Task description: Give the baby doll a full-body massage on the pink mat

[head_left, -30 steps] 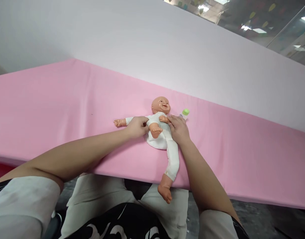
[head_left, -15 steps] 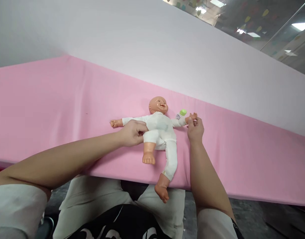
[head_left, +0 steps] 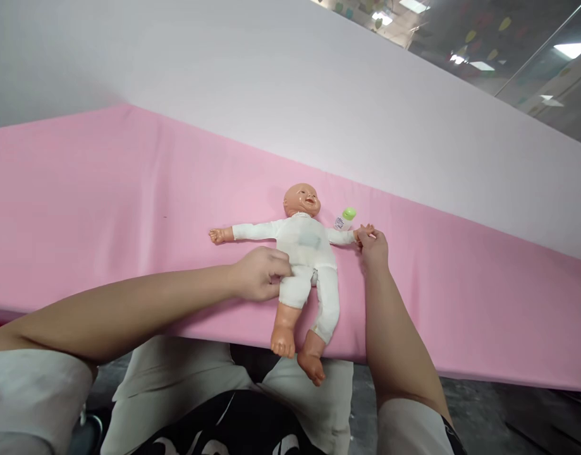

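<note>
A baby doll (head_left: 305, 243) with a white cloth body lies on its back on a pink-covered table (head_left: 186, 183), its head away from me and its feet over the front edge. My left hand (head_left: 262, 273) is closed at the hip and upper thigh of the doll's leg on the left, fingertips against the cloth. My right hand (head_left: 374, 248) pinches the doll's hand (head_left: 366, 230) on the right side, with that arm stretched outward. Just above that arm lies a small clear bottle with a green cap (head_left: 348, 215), its lower end near the doll's sleeve.
Behind the table rises a plain white wall (head_left: 290, 95), with glass panels (head_left: 503, 57) above it at the upper right. My lap in light trousers (head_left: 186, 379) is against the table's front edge, over a dark grey floor (head_left: 480, 411).
The doll's leg on the left has gone from bent up to stretched down toward me, my left hand moving with it. The doll's right-side hand has dropped slightly with my right hand, uncovering the bottle.
</note>
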The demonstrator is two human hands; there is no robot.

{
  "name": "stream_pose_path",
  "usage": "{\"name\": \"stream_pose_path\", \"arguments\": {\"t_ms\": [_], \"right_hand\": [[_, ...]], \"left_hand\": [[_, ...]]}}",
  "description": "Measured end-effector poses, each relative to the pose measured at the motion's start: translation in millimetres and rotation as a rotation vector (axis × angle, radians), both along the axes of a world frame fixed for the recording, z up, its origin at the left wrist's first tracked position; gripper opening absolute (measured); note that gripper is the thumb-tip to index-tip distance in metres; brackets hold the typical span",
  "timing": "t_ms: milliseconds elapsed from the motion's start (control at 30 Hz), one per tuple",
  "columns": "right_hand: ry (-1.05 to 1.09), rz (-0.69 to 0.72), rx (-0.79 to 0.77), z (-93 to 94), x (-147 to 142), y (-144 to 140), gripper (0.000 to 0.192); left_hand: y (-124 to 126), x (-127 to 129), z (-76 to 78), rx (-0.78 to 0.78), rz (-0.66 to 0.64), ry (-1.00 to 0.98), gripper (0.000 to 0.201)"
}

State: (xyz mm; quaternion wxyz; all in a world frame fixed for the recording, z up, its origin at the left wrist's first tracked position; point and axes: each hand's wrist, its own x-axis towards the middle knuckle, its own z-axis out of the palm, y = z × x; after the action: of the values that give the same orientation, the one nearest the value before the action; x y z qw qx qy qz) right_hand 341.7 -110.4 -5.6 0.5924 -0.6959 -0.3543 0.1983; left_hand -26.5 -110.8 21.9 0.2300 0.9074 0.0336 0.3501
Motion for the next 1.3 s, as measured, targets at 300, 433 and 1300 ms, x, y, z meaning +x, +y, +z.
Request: {"name": "stream_pose_path", "arguments": {"t_ms": [300,433,1300], "right_hand": [[-0.508,0.211,0.147,18.6,-73,-8,0.052],[-0.912,0.437,0.098,22.7,-95,-8,0.043],[0.024,0.07,-0.22,-12.2,-2,5,0.072]], "left_hand": [[45,-6,2.8,-0.176,0.545,0.132,0.011],[52,-1,4.2,-0.289,0.539,0.211,0.012],[-3,-4,-5.5,0.393,-0.078,0.076,0.022]]}}
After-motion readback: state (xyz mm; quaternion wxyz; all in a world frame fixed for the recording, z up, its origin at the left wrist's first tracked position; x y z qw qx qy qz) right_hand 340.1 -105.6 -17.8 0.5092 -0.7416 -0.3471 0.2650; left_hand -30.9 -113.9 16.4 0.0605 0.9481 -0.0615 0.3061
